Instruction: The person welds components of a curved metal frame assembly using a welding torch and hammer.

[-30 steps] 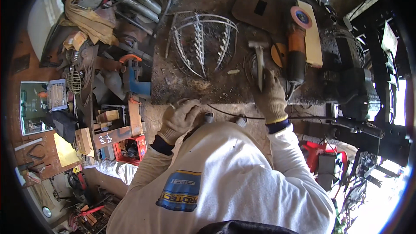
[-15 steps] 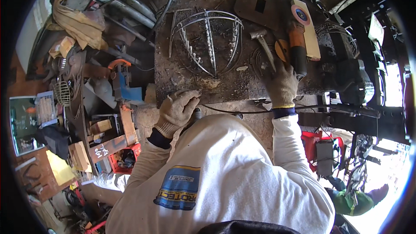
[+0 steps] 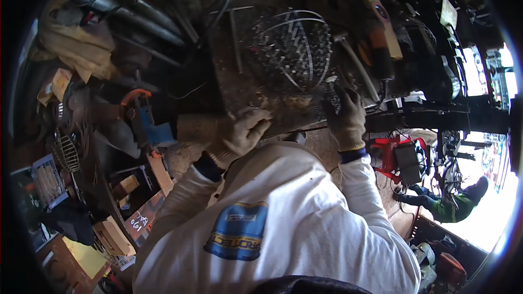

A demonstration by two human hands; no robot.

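Note:
A dome-shaped frame of bent metal rods (image 3: 308,57) lies on the dark, cluttered work table (image 3: 239,90). My left hand (image 3: 246,133), in a knitted work glove, rests at the table's near edge, left of the frame. Its fingers are curled together; anything inside them is hidden. My right hand (image 3: 348,120), also gloved, reaches over the near edge just below the frame's right side. Its fingers are stretched out and apart, with no held object visible. A hammer (image 3: 359,68) lies just beyond them, its handle slanting down to the right. An angle grinder (image 3: 379,43) lies further right.
A straight rod (image 3: 235,41) lies left of the frame. Metal pipes (image 3: 131,13) and a tan cloth (image 3: 79,43) sit at the far left. A blue and orange tool (image 3: 150,120) stands beside the table. At the right are a red chair (image 3: 387,158) and another person (image 3: 460,201).
The whole view has shifted and darkened. My right hand has drawn back from the hammer handle toward the frame's near right side. My left hand stays curled at the table edge.

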